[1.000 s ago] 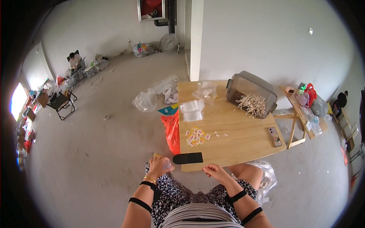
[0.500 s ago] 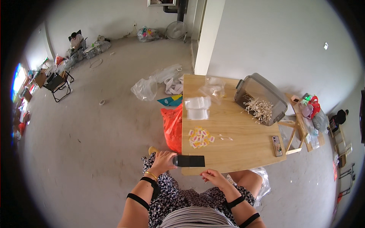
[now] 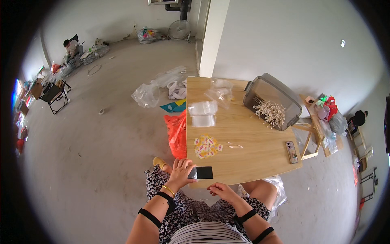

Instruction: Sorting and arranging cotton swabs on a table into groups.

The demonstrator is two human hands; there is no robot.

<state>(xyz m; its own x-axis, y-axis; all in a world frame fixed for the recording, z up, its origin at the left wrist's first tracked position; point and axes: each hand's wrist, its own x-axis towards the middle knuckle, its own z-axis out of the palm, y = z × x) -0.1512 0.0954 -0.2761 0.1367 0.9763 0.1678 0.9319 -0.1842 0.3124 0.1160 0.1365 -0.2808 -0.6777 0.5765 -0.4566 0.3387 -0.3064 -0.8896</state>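
At the table's near left corner, my left hand (image 3: 181,173) pinches a small clear plastic bag (image 3: 193,173), which lies over the left end of a flat black rectangle (image 3: 205,173). My right hand (image 3: 221,190) is just off the near table edge, fingers curled; whether anything is in them cannot be made out. Beyond the black rectangle lies a loose pile of small yellow and white printed cards (image 3: 207,147). A few cotton swabs (image 3: 235,145) lie to their right. Stacked clear plastic bags (image 3: 202,114) sit farther back along the left side.
On the wooden table (image 3: 252,156), a grey translucent bin (image 3: 270,93) lies tipped, cotton swabs (image 3: 271,113) heaped at its mouth. A phone (image 3: 291,152) is at the right edge. A red plastic bag (image 3: 175,134) stands beside the left edge. A person (image 3: 72,48) sits far left.
The whole view has shifted slightly. My left hand has moved right over the clear end of the black rectangle, covering more of it. My right hand stays near the table edge, fingers curled.
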